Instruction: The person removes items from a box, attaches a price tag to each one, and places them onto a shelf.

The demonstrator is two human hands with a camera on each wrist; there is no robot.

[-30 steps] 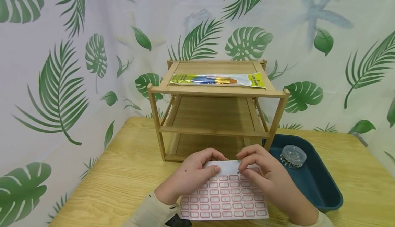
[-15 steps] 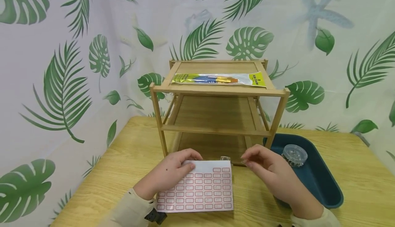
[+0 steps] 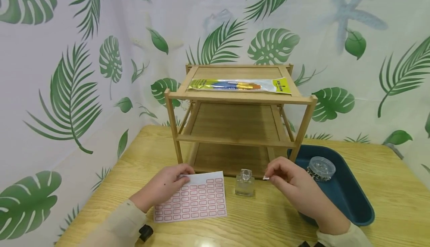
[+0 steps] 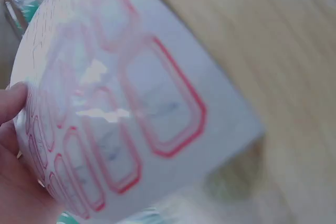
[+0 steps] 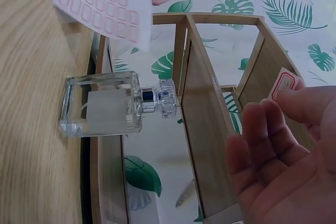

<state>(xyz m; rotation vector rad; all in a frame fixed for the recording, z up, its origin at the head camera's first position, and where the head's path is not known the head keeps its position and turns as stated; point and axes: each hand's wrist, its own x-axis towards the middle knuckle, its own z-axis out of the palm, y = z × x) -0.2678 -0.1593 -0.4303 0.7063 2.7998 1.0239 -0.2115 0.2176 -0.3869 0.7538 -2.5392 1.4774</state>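
My left hand (image 3: 164,186) pinches the top left part of a sheet of red-bordered label stickers (image 3: 198,200), held at the left in the head view. In the left wrist view the label sheet (image 4: 173,103) fills much of the picture and bends. A single label sticker (image 5: 284,83) is pinched between thumb and finger of my right hand (image 3: 290,183). Between the hands a clear glass perfume bottle (image 3: 245,187) with a faceted stopper stands upright on the table. The right wrist view shows the perfume bottle (image 5: 107,106) with a pale rectangle on its glass.
A three-tier wooden shelf (image 3: 240,98) stands behind the bottle, a packet of paintbrushes (image 3: 240,86) lying on its top. To the right, a dark blue tray (image 3: 349,202) holds a round clear container (image 3: 321,168) with small dark pieces. Leaf-patterned cloth (image 3: 134,15) hangs behind.
My left hand has moved left with the label sheet, uncovering the perfume bottle. My right hand has come away from the sheet with one sticker in its fingertips.
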